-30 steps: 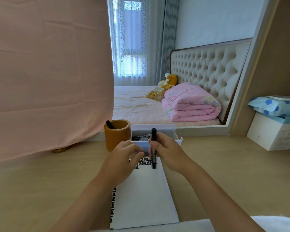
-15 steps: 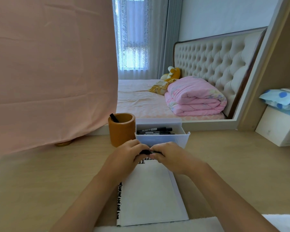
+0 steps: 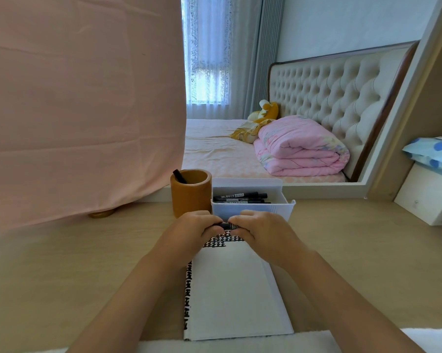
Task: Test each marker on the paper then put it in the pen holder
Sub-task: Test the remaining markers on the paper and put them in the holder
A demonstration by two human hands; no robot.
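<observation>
Pale wooden desk [image 3: 62,276] filled the near view, with a strip of white cloth [image 3: 240,345] along its closest edge. Just beyond the cloth lay the paper [image 3: 235,296], a white sheet running away from the person, with black marks down its left margin and across its far end. Both bare forearms reached forward over it.

Above the far end of the sheet, the left hand [image 3: 189,233] and the right hand [image 3: 263,233] met, the fingers of each curled inward. Together they pinched a black marker [image 3: 227,226] held crosswise between them. Only a short middle stretch of it showed, so whether its cap was on could not be told.

Just behind the knuckles stood a white plastic box [image 3: 253,211], with several spare markers [image 3: 240,197] lying flat inside. Just beside it on the left stood the brown pen holder [image 3: 190,200], upright, with one stored marker [image 3: 179,176] leaning against its left rim.

Farther left, a pink cloth [image 3: 82,98] hung down to the desk. At the right stood a white carton [image 3: 428,200] with a blue dotted pack [image 3: 431,151] on top. Beyond the desk was a bed with a folded pink quilt [image 3: 301,146], a yellow plush toy [image 3: 265,112], a tufted headboard [image 3: 329,90] and a lace curtain [image 3: 207,59] at the window.
</observation>
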